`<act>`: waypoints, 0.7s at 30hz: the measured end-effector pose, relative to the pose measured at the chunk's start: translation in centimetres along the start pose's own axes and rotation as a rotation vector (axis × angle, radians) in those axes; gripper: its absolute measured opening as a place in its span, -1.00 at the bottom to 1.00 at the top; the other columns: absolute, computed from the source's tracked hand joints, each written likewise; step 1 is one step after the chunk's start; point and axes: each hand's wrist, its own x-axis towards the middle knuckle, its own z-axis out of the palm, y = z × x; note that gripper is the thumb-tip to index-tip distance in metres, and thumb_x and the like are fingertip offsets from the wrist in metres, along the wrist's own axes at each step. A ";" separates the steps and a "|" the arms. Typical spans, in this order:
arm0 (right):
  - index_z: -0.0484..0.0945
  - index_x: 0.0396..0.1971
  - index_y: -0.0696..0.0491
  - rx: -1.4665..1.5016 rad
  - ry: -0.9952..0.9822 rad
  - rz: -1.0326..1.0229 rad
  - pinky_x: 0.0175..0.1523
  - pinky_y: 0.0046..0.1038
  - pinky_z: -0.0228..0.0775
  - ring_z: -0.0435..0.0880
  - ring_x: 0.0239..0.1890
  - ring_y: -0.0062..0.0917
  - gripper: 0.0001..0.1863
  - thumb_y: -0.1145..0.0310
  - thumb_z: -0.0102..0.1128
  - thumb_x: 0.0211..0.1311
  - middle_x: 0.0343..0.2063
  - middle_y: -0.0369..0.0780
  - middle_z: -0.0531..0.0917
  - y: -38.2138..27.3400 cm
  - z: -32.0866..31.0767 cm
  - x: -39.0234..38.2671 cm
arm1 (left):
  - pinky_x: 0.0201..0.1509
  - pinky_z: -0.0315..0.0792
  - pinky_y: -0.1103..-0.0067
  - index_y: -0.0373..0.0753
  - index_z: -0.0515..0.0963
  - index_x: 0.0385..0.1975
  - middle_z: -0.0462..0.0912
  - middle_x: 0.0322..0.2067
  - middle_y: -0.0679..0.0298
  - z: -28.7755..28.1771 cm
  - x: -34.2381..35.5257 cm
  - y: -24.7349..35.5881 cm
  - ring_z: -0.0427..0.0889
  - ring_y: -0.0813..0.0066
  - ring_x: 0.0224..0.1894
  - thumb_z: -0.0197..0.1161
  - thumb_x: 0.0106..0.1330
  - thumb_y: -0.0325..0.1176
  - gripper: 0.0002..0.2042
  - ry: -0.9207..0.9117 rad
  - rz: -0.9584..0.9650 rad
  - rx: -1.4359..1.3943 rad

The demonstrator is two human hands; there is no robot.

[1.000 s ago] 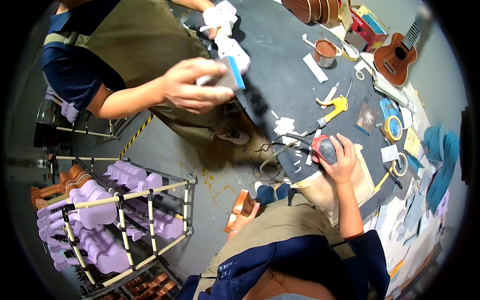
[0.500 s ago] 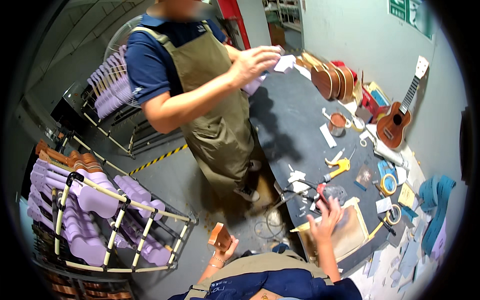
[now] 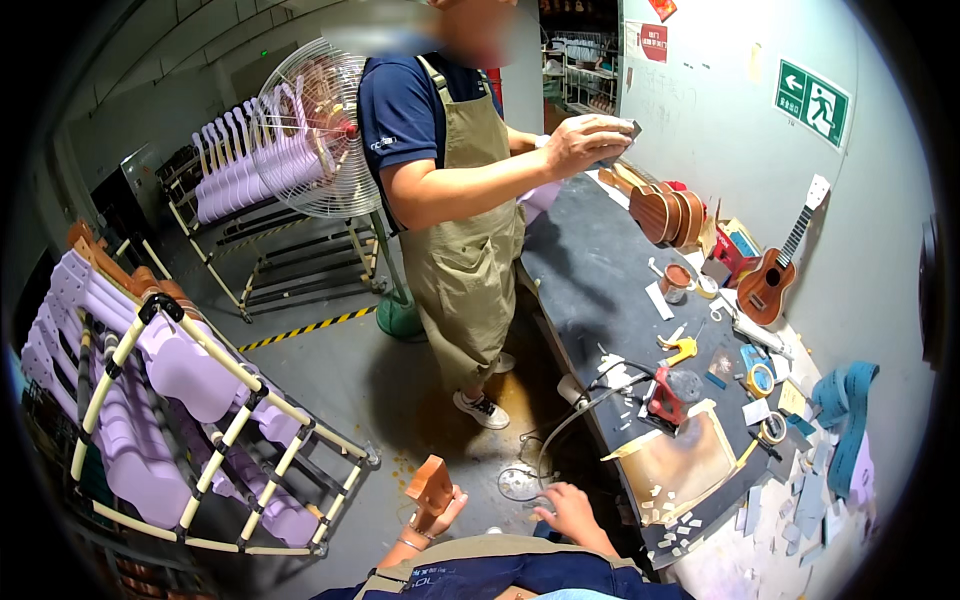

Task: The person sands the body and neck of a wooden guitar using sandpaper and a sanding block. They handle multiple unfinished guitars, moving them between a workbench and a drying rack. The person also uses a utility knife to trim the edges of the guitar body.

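My left hand point(image 3: 446, 516) is wrapped round a brown wooden ukulele neck point(image 3: 431, 486); its headstock end points up and away, and the rest of it is hidden. To its right, my right hand point(image 3: 574, 512) hovers left of the table with fingers bent. A small greyish patch shows under those fingertips, too small to name. On the near part of the table, a red and black sander point(image 3: 672, 392) stands by a brown-stained, paper-edged board point(image 3: 682, 466).
Ahead, a co-worker point(image 3: 465, 200) holds up a dark grey block point(image 3: 622, 140). Racks of lilac ukulele bodies point(image 3: 190, 375) stand left, with a large fan point(image 3: 312, 125) behind. The table point(image 3: 580, 260) carries a yellow air gun point(image 3: 681, 350), tape rolls point(image 3: 760, 378) and a ukulele point(image 3: 768, 285).
My right hand has moved left and down from above the sander to beside my left hand. The view has shifted. The co-worker's raised hand now shows a grey block.
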 end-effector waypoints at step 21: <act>0.48 -0.16 0.02 -0.064 -0.619 0.069 -0.16 -0.15 0.41 0.56 -0.13 -0.21 -0.62 0.08 0.05 0.12 -0.22 -0.10 0.57 3.7 -0.4 -4.2 | -0.42 0.21 0.59 -0.19 0.37 -0.57 0.32 -0.61 0.42 7.9 -2.4 3.9 0.30 0.63 -0.50 0.15 0.23 -0.30 -0.81 -0.080 -0.100 -0.152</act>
